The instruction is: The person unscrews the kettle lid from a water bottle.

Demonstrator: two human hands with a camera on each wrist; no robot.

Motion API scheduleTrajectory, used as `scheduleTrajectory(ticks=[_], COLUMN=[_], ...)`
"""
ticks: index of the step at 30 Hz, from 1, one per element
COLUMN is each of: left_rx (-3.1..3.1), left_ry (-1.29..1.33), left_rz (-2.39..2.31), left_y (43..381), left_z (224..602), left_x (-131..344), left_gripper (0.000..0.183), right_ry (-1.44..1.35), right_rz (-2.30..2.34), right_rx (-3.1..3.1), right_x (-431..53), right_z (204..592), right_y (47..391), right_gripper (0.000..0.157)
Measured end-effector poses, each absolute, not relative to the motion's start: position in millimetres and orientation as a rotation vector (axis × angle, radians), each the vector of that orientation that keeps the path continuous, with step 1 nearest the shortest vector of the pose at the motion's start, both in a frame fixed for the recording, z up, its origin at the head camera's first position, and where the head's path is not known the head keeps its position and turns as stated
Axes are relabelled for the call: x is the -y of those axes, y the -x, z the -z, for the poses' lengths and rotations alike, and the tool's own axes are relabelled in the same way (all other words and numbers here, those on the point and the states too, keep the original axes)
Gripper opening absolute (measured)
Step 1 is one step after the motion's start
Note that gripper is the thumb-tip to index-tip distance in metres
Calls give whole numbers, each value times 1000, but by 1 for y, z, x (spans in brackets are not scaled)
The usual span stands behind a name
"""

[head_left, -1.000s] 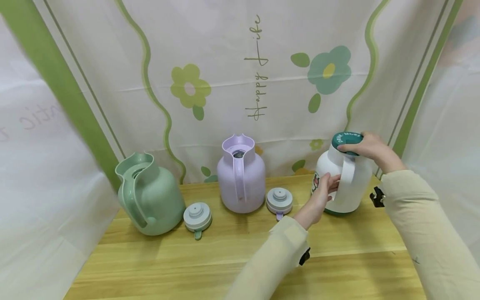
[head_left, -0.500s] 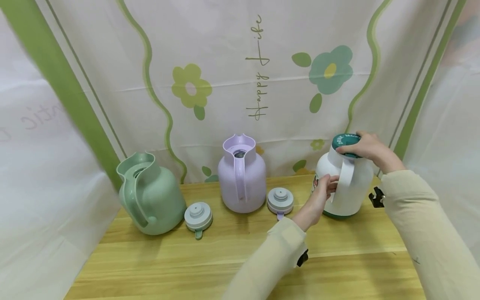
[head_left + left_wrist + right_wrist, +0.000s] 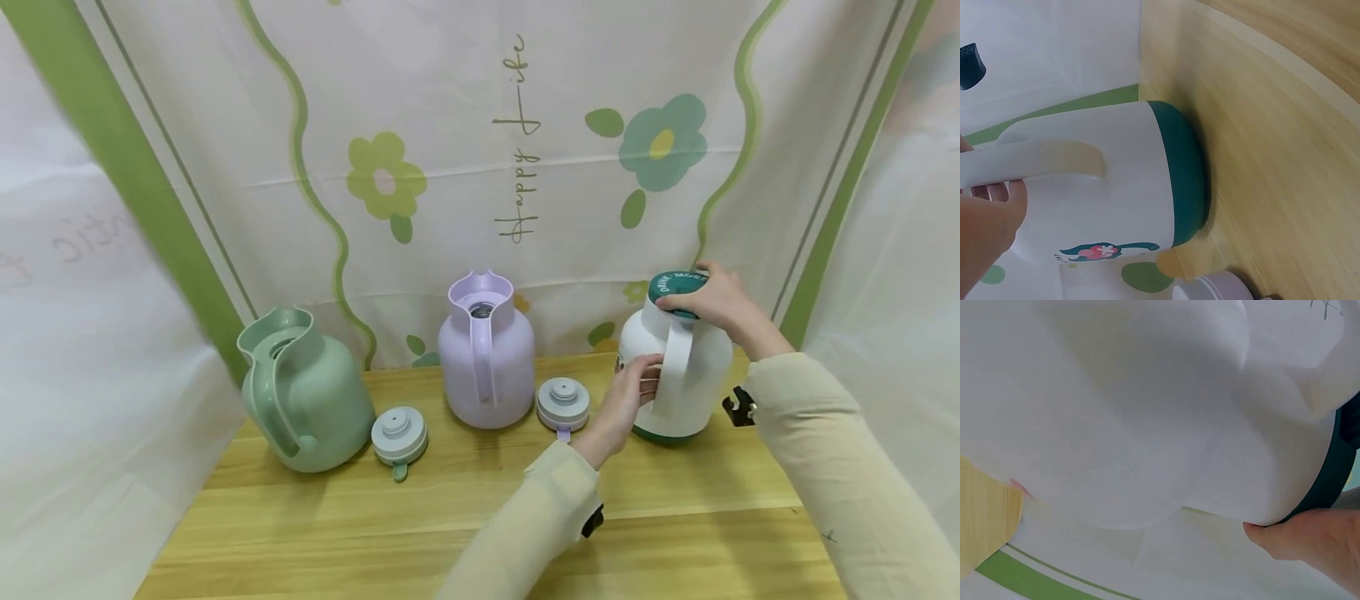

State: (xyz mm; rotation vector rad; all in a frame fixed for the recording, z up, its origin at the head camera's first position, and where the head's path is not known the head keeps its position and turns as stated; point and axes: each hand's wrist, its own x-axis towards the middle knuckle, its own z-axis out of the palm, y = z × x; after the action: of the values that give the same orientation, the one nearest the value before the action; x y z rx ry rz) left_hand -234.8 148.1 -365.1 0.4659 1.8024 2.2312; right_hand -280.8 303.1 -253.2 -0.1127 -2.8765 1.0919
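Observation:
A white thermos jug (image 3: 690, 375) with a dark green base stands at the right of the table, its handle (image 3: 676, 358) toward the person. The left hand (image 3: 624, 407) grips this handle, fingers passing behind it in the left wrist view. On the jug's mouth sits a dark green lid (image 3: 675, 289) with white lettering. My right hand (image 3: 723, 302) holds the lid from the right, thumb on its near side and fingers at the far side. In the right wrist view, part of that hand (image 3: 1310, 540) shows against the lid's rim (image 3: 1329, 478).
A lidless purple jug (image 3: 487, 367) stands mid-table, a grey-topped stopper (image 3: 563, 403) with a purple tab beside it. Farther left are a lidless green jug (image 3: 322, 400) and its stopper (image 3: 400, 433) with a green tab. A printed curtain (image 3: 450, 100) hangs behind the table (image 3: 420, 533).
The white jug has shifted a little to the left, and both hands have moved with it. The lid stays on the jug; the other jugs and stoppers stay put.

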Motion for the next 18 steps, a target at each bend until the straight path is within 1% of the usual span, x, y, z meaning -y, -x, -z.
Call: scheduleTrajectory(ticks=[10, 18], left_rx=[-1816, -1827], left_ry=[-473, -530], left_rz=[-2210, -2166], left_y=[237, 239], left_z=[367, 364], left_x=[-138, -137], left_gripper=[44, 49], right_ry=[63, 43], right_rz=[-1145, -1122], right_rx=[2830, 2935], right_x=[-294, -296], right_z=[258, 253], right_y=[283, 286], right_gripper=[99, 103])
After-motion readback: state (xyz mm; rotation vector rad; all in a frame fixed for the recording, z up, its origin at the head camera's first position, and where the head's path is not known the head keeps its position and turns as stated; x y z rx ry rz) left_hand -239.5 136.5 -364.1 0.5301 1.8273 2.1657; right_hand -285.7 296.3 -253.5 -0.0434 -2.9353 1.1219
